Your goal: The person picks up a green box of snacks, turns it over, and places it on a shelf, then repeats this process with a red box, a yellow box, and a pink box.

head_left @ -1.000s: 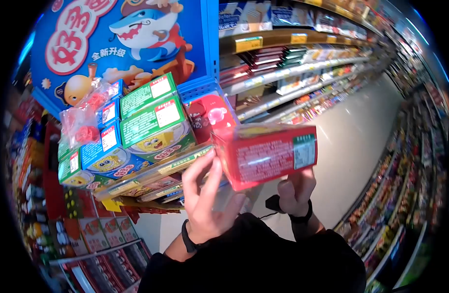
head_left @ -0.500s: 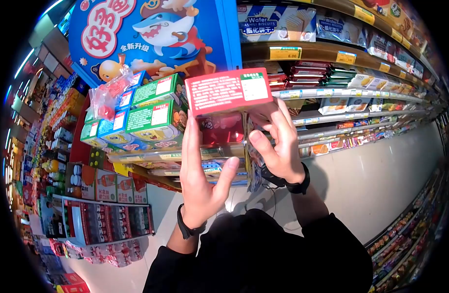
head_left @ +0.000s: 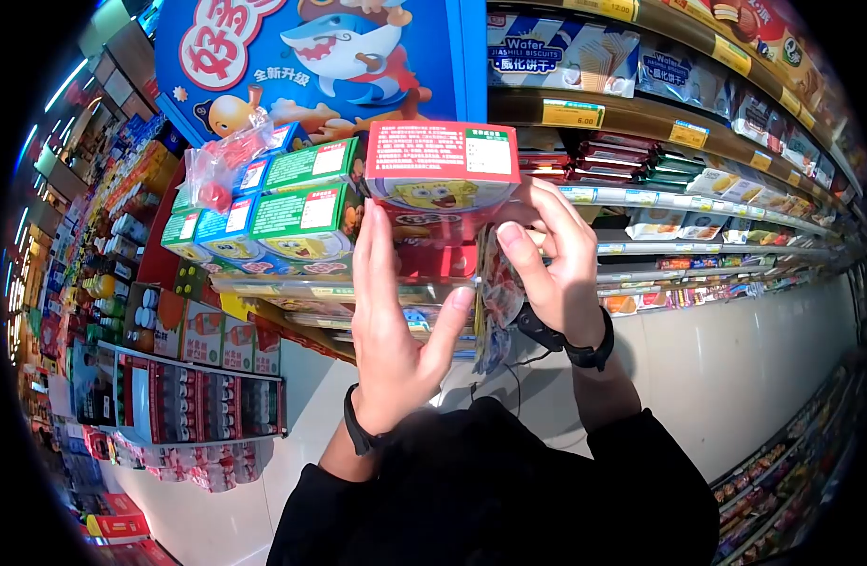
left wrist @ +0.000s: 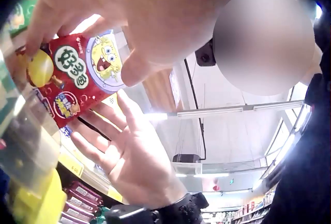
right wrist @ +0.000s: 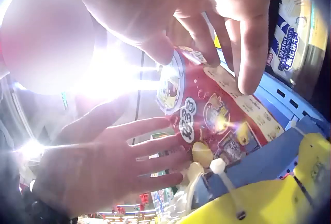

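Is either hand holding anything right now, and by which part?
No clear grip: the left hand has fingers at the left end of the red box, the right hand at its right; whether they support it cannot be told.

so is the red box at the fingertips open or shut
Shut, it seems: the red box shows flat panels and no raised flap.

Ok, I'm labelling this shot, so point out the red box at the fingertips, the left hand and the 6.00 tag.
Red box (head_left: 443, 162), head view: its text-printed side.
Left hand (head_left: 388, 335), head view: between fingers and wrist.
6.00 tag (head_left: 573, 114), head view: its printed front.
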`<state>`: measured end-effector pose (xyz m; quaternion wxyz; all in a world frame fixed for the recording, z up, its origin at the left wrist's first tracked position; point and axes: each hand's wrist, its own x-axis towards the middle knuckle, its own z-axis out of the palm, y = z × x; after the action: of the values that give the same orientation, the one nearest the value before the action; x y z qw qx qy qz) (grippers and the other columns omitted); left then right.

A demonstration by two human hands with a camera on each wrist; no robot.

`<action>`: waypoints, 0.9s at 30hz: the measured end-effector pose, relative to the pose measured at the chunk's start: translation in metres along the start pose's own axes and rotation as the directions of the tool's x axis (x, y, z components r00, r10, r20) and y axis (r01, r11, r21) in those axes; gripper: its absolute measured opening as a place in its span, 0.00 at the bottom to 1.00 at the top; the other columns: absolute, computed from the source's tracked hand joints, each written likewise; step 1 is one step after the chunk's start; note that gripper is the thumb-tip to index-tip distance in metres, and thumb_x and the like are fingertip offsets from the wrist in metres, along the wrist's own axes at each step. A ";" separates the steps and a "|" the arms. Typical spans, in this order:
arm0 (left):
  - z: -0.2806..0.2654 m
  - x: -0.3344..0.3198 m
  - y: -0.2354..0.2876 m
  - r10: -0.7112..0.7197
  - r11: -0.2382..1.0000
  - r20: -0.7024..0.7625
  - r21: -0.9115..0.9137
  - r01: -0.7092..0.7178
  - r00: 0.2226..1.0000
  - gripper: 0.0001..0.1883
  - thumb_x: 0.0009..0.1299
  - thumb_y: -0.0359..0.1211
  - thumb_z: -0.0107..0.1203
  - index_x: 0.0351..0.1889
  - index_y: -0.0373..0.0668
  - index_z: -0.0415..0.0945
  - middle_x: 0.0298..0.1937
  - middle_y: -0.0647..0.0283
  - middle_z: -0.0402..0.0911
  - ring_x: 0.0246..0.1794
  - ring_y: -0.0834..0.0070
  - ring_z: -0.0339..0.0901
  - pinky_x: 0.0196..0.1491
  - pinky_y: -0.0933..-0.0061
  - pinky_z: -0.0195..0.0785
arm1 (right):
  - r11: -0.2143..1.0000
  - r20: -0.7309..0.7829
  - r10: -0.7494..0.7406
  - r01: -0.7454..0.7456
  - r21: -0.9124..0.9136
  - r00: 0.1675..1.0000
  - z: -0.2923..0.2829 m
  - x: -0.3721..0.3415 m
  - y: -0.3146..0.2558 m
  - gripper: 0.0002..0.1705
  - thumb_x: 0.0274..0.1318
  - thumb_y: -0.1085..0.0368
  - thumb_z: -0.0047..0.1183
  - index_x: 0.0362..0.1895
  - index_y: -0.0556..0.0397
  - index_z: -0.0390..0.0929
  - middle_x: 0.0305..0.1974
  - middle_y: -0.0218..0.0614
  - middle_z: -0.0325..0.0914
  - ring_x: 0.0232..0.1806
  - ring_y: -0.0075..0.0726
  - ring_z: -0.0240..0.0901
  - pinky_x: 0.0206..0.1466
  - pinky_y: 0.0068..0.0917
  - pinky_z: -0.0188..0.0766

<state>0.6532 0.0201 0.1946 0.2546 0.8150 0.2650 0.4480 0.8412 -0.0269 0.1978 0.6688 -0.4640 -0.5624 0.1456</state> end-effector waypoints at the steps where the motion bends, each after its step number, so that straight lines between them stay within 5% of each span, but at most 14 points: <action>1: 0.001 0.001 0.001 0.012 1.000 0.003 0.011 -0.012 1.000 0.48 0.70 0.36 0.67 0.81 0.29 0.48 0.81 0.32 0.51 0.80 0.40 0.56 0.71 0.52 0.63 | 1.000 -0.001 0.006 -0.006 -0.030 1.000 0.000 0.001 0.003 0.25 0.67 0.66 0.62 0.64 0.64 0.74 0.60 0.46 0.77 0.57 0.38 0.81 0.52 0.34 0.86; 7: 0.008 0.006 -0.001 -0.001 1.000 0.019 -0.001 0.001 1.000 0.48 0.71 0.38 0.66 0.81 0.30 0.48 0.80 0.25 0.46 0.81 0.34 0.51 0.72 0.51 0.62 | 0.985 -0.061 -0.032 0.021 -0.173 0.998 0.010 0.010 0.020 0.19 0.64 0.70 0.66 0.56 0.62 0.77 0.48 0.39 0.85 0.48 0.27 0.83 0.47 0.26 0.81; 10: 0.010 0.006 -0.001 -0.010 1.000 0.036 0.028 0.009 0.999 0.47 0.72 0.38 0.65 0.81 0.30 0.48 0.81 0.25 0.45 0.81 0.35 0.52 0.73 0.51 0.60 | 0.980 -0.068 -0.011 -0.002 -0.197 0.998 0.010 0.015 0.028 0.25 0.63 0.63 0.67 0.61 0.58 0.76 0.52 0.44 0.86 0.47 0.40 0.86 0.46 0.33 0.82; 12: 0.012 0.006 -0.003 0.017 0.997 0.034 0.079 -0.019 0.999 0.46 0.73 0.38 0.64 0.81 0.30 0.48 0.82 0.28 0.45 0.81 0.41 0.55 0.73 0.53 0.60 | 0.983 -0.068 -0.028 0.015 -0.185 0.997 0.011 0.019 0.031 0.27 0.62 0.63 0.68 0.61 0.58 0.74 0.53 0.45 0.85 0.47 0.39 0.85 0.48 0.33 0.81; 18: 0.015 -0.002 -0.004 0.012 0.995 0.065 0.097 -0.018 0.998 0.45 0.72 0.38 0.65 0.81 0.32 0.52 0.82 0.27 0.43 0.81 0.36 0.51 0.75 0.51 0.57 | 0.973 0.010 0.015 -0.013 -0.229 1.000 0.010 0.024 0.033 0.32 0.62 0.65 0.68 0.67 0.58 0.70 0.58 0.41 0.79 0.56 0.33 0.79 0.54 0.31 0.77; 27: 0.011 -0.005 -0.005 0.032 0.998 0.080 0.049 -0.036 0.996 0.40 0.69 0.37 0.67 0.76 0.32 0.62 0.82 0.33 0.48 0.79 0.40 0.59 0.75 0.51 0.58 | 0.909 0.078 -0.092 0.116 -0.402 0.993 0.003 0.025 0.049 0.33 0.61 0.61 0.70 0.66 0.58 0.71 0.56 0.45 0.83 0.58 0.41 0.80 0.63 0.38 0.74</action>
<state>0.6596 0.0179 0.1829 0.2367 0.8425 0.2520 0.4130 0.8627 0.0180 0.1748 0.5484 -0.5576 -0.6232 0.0036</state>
